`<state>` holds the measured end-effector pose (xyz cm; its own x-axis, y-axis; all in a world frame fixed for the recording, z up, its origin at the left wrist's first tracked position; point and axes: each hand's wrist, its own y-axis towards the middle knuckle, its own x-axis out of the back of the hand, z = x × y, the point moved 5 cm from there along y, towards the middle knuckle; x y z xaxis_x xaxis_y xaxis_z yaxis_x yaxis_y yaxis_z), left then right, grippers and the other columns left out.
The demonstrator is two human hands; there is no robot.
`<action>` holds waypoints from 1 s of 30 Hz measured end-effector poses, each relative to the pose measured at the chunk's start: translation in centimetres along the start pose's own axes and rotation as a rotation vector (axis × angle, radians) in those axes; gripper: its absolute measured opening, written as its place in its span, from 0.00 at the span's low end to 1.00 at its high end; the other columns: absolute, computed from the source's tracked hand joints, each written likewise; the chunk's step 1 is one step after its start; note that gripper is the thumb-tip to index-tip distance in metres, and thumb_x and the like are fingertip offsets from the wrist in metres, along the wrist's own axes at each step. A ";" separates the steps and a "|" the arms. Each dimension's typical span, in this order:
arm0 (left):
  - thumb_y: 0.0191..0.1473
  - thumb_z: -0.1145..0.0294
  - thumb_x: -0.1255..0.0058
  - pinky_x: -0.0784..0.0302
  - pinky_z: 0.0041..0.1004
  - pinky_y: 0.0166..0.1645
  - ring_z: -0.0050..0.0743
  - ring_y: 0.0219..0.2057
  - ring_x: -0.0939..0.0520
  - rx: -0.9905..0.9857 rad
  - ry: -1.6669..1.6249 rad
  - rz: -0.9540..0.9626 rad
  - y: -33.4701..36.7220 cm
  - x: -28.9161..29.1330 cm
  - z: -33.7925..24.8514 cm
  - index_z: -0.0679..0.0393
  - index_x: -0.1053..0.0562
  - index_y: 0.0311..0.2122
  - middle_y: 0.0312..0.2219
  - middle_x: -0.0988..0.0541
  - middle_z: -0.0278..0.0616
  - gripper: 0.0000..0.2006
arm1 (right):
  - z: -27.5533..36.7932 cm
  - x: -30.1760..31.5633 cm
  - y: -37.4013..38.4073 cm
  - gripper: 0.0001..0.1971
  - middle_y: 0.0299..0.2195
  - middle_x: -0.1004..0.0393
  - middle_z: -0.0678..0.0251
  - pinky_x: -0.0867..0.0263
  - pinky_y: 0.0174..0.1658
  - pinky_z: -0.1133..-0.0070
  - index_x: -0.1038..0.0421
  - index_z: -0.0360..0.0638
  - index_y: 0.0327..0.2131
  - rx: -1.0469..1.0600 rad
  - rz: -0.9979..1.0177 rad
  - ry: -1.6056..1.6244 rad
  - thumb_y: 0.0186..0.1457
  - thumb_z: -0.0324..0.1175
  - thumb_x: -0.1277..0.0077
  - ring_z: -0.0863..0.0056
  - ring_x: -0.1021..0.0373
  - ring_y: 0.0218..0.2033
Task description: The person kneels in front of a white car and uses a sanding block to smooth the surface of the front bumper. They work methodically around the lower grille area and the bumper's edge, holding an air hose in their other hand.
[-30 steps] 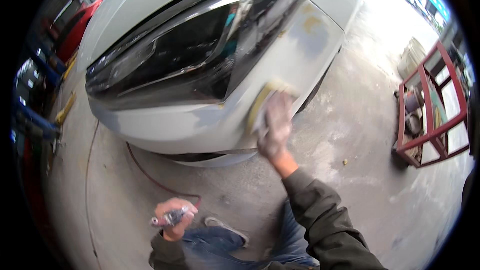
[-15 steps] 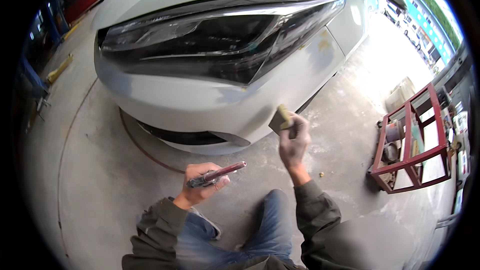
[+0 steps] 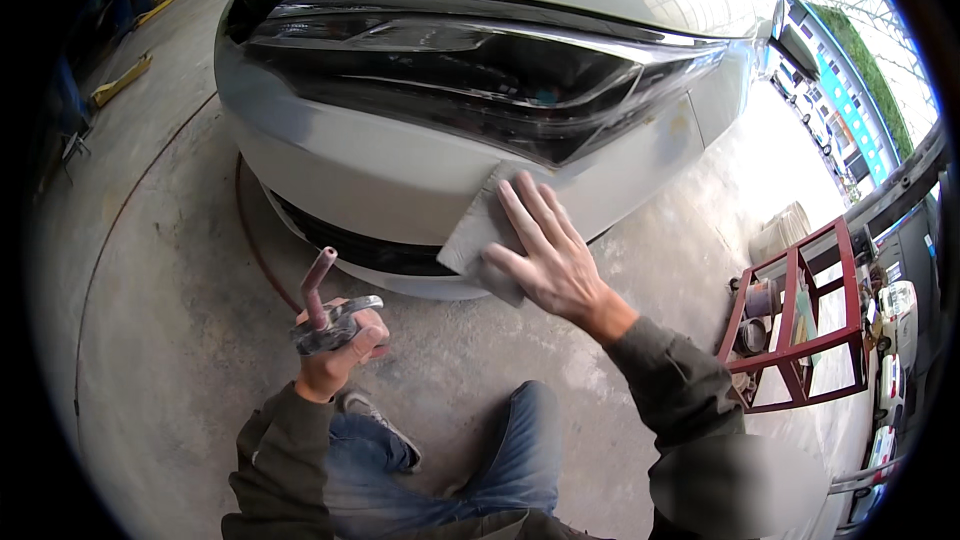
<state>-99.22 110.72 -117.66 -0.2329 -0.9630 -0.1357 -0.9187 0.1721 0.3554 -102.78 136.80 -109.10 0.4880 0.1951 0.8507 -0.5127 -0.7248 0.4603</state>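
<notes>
My left hand (image 3: 342,345) is closed round the end of a reddish hose (image 3: 316,290) and a dirty dark grey fitting with a rounded end. The tube's mouth points up, in front of the bumper's lower grille. Lying on the white car bumper (image 3: 370,175) below the headlight (image 3: 470,65), a grey sheet of sandpaper (image 3: 470,235) is held by my right hand (image 3: 545,250). Its fingers stretch over the sheet and the thumb lies near its lower part. Whatever backs the sheet is hidden. Dull grey patches mark the bumper paint.
A dark red metal cart (image 3: 800,345) with tins stands on the right, a pale bucket (image 3: 780,232) behind it. Across the concrete floor (image 3: 150,310) at the left runs a thin dark line. A yellow lift arm (image 3: 122,80) lies farther off.
My right hand has moved left and spread over the sandpaper on the bumper; the yellowish piece it gripped no longer shows. My left hand has moved left, turning the tube upward. The view has shifted.
</notes>
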 end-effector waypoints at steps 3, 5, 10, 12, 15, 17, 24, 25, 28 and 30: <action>0.53 0.74 0.43 0.31 0.24 0.25 0.21 0.19 0.26 -0.007 0.003 0.020 -0.7 0.4 -0.2 0.62 0.27 0.26 0.19 0.23 0.38 0.07 | 0.5 -2.0 1.4 0.24 0.65 0.48 0.43 0.52 0.70 0.59 0.42 0.50 0.62 0.068 0.037 -0.082 0.62 0.33 0.62 0.48 0.51 0.68; 0.54 0.71 0.43 0.31 0.26 0.27 0.24 0.20 0.27 0.036 0.004 0.013 -0.2 0.5 0.0 0.60 0.28 0.23 0.18 0.25 0.37 0.10 | 1.0 -1.4 4.0 0.28 0.66 0.48 0.44 0.52 0.70 0.62 0.47 0.43 0.65 0.072 0.103 -0.047 0.62 0.33 0.62 0.49 0.51 0.68; 0.55 0.69 0.43 0.30 0.30 0.29 0.30 0.22 0.26 0.008 0.055 0.049 1.5 1.1 -0.1 0.59 0.31 0.20 0.16 0.29 0.37 0.13 | -3.9 1.7 3.8 0.28 0.66 0.46 0.49 0.50 0.70 0.67 0.47 0.35 0.65 0.162 0.184 -0.041 0.62 0.35 0.65 0.59 0.47 0.67; 0.54 0.71 0.43 0.29 0.31 0.29 0.31 0.22 0.24 -0.004 0.024 0.040 1.0 1.2 0.4 0.59 0.30 0.22 0.16 0.28 0.38 0.11 | -4.5 2.6 1.8 0.28 0.66 0.45 0.49 0.49 0.70 0.67 0.46 0.34 0.65 0.168 0.248 -0.001 0.62 0.35 0.65 0.58 0.47 0.67; 0.54 0.71 0.42 0.27 0.30 0.31 0.31 0.22 0.23 -0.016 0.059 0.073 1.2 2.0 0.5 0.60 0.28 0.25 0.17 0.26 0.39 0.09 | -4.9 3.0 2.5 0.29 0.66 0.45 0.48 0.48 0.69 0.67 0.46 0.34 0.65 0.174 0.261 0.078 0.61 0.35 0.65 0.58 0.47 0.68; 0.53 0.70 0.40 0.25 0.28 0.33 0.30 0.21 0.22 -0.044 0.115 0.113 1.8 2.1 0.6 0.62 0.25 0.31 0.19 0.23 0.40 0.07 | -5.7 2.9 3.0 0.29 0.65 0.45 0.48 0.47 0.69 0.67 0.46 0.33 0.65 0.168 0.258 0.091 0.61 0.35 0.65 0.57 0.48 0.68; 0.51 0.68 0.38 0.27 0.27 0.28 0.31 0.21 0.21 0.026 0.179 0.116 3.4 1.8 -0.2 0.64 0.24 0.24 0.19 0.22 0.41 0.11 | -6.6 3.1 4.7 0.29 0.65 0.45 0.45 0.43 0.67 0.65 0.47 0.32 0.64 0.150 0.236 0.119 0.61 0.34 0.65 0.53 0.45 0.66; 0.51 0.68 0.38 0.27 0.27 0.28 0.31 0.21 0.21 0.036 0.176 0.116 4.0 1.7 -1.0 0.64 0.24 0.25 0.19 0.21 0.41 0.10 | -6.8 3.7 5.6 0.29 0.65 0.45 0.44 0.42 0.66 0.65 0.47 0.31 0.64 0.154 0.236 0.114 0.61 0.34 0.64 0.53 0.44 0.66; 0.51 0.69 0.38 0.27 0.28 0.28 0.28 0.21 0.21 -0.012 0.083 0.072 2.1 2.0 -1.0 0.65 0.22 0.27 0.20 0.21 0.41 0.09 | -5.7 6.5 5.3 0.29 0.64 0.45 0.44 0.42 0.66 0.65 0.47 0.30 0.64 0.190 0.249 0.104 0.61 0.33 0.64 0.52 0.44 0.65; 0.51 0.69 0.38 0.27 0.27 0.28 0.28 0.21 0.21 0.014 0.062 0.056 -2.3 2.4 -1.9 0.65 0.22 0.28 0.20 0.21 0.41 0.09 | -2.3 7.9 3.2 0.28 0.64 0.45 0.42 0.42 0.66 0.65 0.46 0.28 0.63 0.162 0.247 0.177 0.60 0.31 0.64 0.53 0.44 0.66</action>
<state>-97.05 107.58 -117.02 -0.2645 -0.9626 -0.0582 -0.9091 0.2288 0.3482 -102.22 137.55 -100.36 0.2260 0.1022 0.9688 -0.4743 -0.8571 0.2011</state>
